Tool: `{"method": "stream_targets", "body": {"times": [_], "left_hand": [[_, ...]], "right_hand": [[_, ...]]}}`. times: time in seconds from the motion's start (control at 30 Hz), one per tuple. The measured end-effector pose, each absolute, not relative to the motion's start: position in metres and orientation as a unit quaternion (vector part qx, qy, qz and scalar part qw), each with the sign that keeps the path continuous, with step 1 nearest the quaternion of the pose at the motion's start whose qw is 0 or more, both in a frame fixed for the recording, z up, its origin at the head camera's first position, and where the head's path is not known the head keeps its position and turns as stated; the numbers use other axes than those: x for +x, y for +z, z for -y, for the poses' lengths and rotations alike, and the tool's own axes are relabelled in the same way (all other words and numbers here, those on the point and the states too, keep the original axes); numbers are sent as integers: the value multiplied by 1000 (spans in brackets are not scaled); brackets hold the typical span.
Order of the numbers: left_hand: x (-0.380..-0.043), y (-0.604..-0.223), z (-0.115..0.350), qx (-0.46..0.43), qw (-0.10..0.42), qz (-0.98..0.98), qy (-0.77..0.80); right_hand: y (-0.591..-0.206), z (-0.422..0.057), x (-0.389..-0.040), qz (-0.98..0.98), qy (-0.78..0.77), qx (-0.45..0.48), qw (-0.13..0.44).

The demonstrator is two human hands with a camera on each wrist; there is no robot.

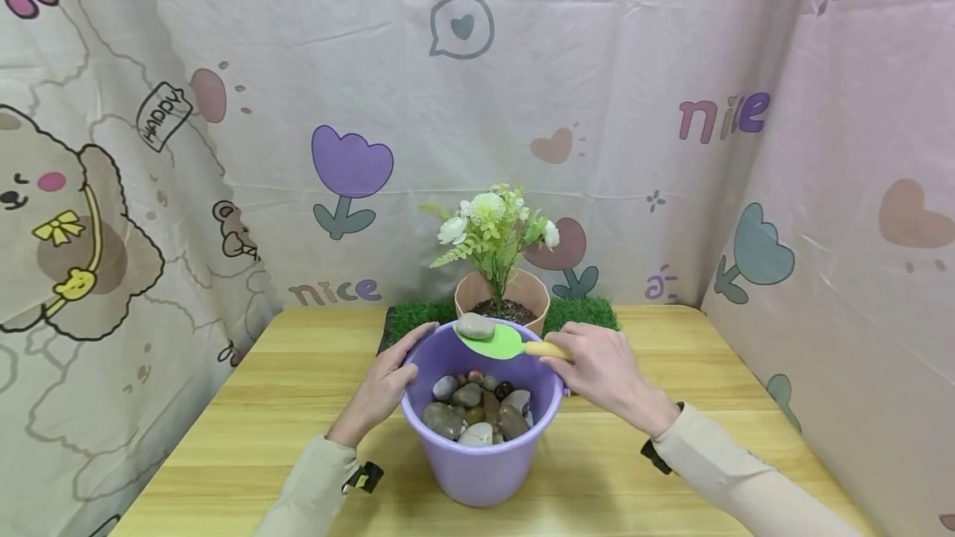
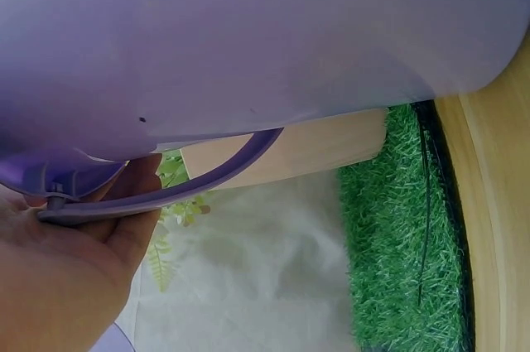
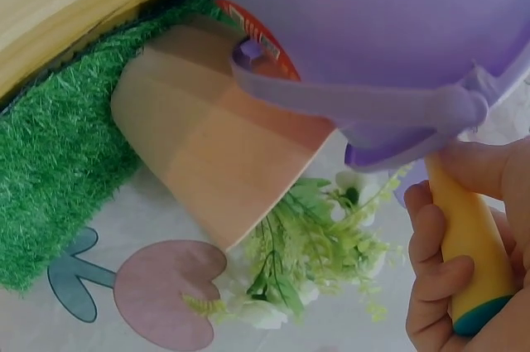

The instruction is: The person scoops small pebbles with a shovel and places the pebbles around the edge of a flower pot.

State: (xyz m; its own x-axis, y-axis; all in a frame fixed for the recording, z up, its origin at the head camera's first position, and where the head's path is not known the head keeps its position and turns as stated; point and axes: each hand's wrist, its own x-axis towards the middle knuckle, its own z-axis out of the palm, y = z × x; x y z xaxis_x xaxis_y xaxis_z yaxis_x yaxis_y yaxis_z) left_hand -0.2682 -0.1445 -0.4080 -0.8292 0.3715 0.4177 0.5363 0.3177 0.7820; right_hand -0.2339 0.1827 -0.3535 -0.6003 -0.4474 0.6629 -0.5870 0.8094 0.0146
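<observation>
A purple bucket (image 1: 481,462) with wet pebbles (image 1: 467,395) inside stands on the table. My left hand (image 1: 382,379) grips its rim at the left; the left wrist view shows the fingers by the bucket handle (image 2: 207,180). In my right hand (image 1: 600,363) is a small garden trowel (image 1: 501,343), its yellow grip (image 3: 468,244) wrapped by the fingers. One greyish stone (image 1: 474,326) lies on the green blade, over the bucket's far side. Behind the bucket is a peach flowerpot (image 1: 539,305) with dark soil and white flowers (image 1: 487,207).
The pot stands on a strip of artificial grass (image 1: 427,318) along the back of the wooden table (image 1: 664,437). Printed fabric (image 1: 462,106) hangs behind and on both sides. The bucket handle hangs down on the pot's side.
</observation>
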Motion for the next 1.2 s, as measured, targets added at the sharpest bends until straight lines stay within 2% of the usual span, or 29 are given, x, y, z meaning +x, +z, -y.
{"method": "stream_targets", "body": {"times": [0.27,0.6,1.2], "left_hand": [[-268,-409,144,-277,83,808,-514],[-267,-408,143,-277,87,806,-515],[-267,-407,142,-277,92,809,-511]], "right_hand": [[-346,-190,-243,888,93,282,351],[-343,-196,-250,909,92,250,322],[-343,-198,-260,918,97,234,305]]}}
